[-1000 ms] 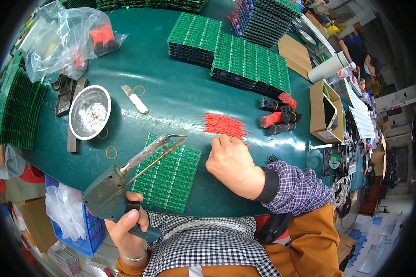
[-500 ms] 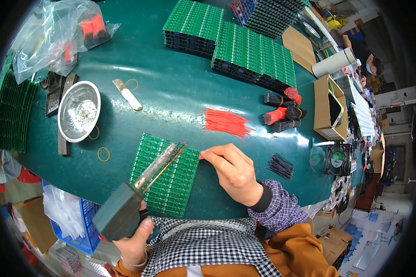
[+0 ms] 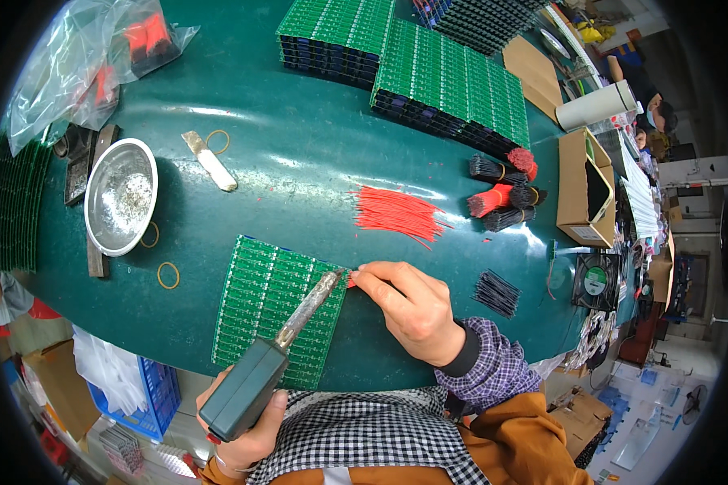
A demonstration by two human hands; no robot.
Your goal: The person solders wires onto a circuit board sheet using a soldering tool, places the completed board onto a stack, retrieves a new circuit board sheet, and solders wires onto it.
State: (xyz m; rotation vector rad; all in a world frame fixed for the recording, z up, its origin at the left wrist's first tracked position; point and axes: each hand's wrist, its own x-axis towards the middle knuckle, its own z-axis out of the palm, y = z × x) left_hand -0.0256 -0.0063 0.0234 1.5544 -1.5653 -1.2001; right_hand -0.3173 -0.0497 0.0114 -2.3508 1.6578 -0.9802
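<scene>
My left hand (image 3: 260, 432) is wrapped around the dark green handle of a soldering gun (image 3: 247, 390). Its metal barrel slants up over a green circuit board panel (image 3: 251, 295), with the tip at the panel's upper right corner. There my right hand (image 3: 416, 315) pinches a short red wire (image 3: 351, 280) between thumb and fingertips, its end by the tip. Whether wire and tip touch is too small to tell. Beyond the right hand lies a loose pile of red wires (image 3: 398, 213); to its right is a small pile of black wires (image 3: 496, 293).
Stacks of green circuit boards (image 3: 453, 77) stand at the back. On the left are a metal bowl (image 3: 121, 198), a white-handled blade (image 3: 210, 162), rubber bands (image 3: 168, 276) and a plastic bag (image 3: 73, 65). Bundled wires (image 3: 501, 194), a cardboard box (image 3: 586, 190) and a fan (image 3: 596, 281) sit right.
My left hand has brought the soldering gun rightward, its tip now down at the panel's corner beside the red wire. My right hand keeps its pinch there. The whole view has shifted slightly.
</scene>
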